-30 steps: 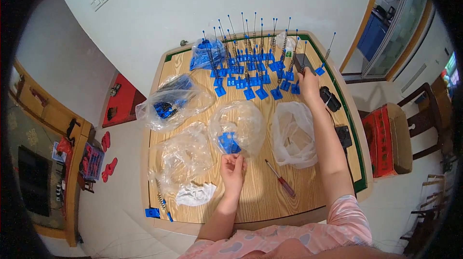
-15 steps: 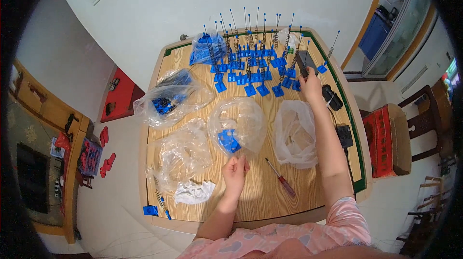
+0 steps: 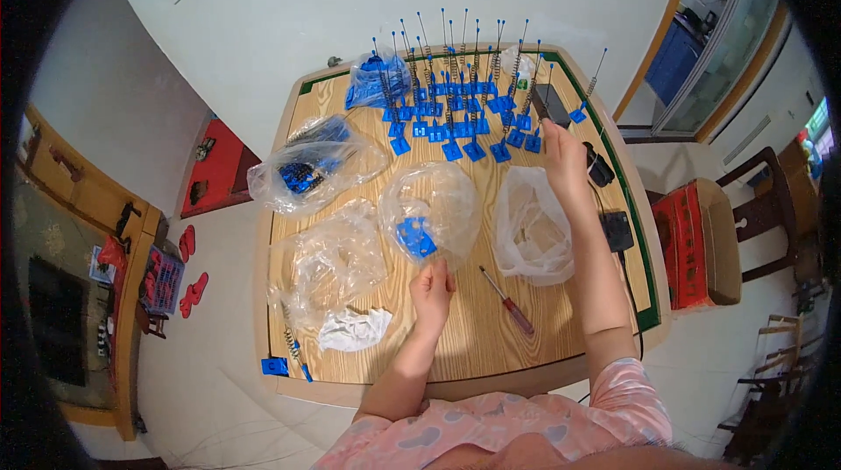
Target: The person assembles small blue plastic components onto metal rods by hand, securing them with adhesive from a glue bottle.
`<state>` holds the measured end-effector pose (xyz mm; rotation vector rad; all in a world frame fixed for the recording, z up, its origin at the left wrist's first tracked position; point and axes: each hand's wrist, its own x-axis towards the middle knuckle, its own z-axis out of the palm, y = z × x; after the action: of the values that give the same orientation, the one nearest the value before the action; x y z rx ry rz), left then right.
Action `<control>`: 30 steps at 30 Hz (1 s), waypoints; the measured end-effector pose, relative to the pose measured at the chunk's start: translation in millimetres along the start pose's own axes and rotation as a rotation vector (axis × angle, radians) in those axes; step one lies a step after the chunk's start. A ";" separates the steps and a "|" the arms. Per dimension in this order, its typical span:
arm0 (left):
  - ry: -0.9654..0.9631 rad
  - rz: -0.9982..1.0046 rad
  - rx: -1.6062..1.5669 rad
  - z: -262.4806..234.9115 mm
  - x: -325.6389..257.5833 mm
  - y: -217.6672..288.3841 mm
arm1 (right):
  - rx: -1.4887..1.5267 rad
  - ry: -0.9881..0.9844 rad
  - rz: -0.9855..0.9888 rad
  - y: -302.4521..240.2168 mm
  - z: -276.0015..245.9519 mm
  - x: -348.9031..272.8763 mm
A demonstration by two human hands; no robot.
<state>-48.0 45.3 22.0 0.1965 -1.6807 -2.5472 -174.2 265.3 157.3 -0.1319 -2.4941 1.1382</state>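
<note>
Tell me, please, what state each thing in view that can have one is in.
Dark spring rods with blue bases, mostly upright
Rounded clear plastic bag, holding blue pieces
White translucent plastic bag, open
Red-handled metal screwdriver, lying flat
White cloth, crumpled
Red cardboard box, open-topped
Left hand, fingers curled at the rounded bag's near edge
Right hand, fingers bent near the rods; grip unclear

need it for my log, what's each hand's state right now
Left hand: closed, holding a clear bag by its edge.
Right hand: can't tell whether it's gripping the spring rod.
</note>
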 end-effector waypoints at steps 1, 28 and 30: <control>-0.007 -0.004 0.000 1.0 -1.5 2.2 | -0.003 0.006 0.005 -2.8 3.5 -11.9; -0.246 0.470 0.843 -42.6 11.0 72.8 | 0.099 -0.289 -0.493 -22.2 115.1 -158.2; -0.282 0.498 1.153 -55.3 39.3 52.3 | -0.300 -0.288 -0.793 -21.3 126.3 -135.9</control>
<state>-78.5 -31.1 46.2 -0.4763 -2.6503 -1.0793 -97.1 128.8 55.9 0.9136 -2.5332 0.4693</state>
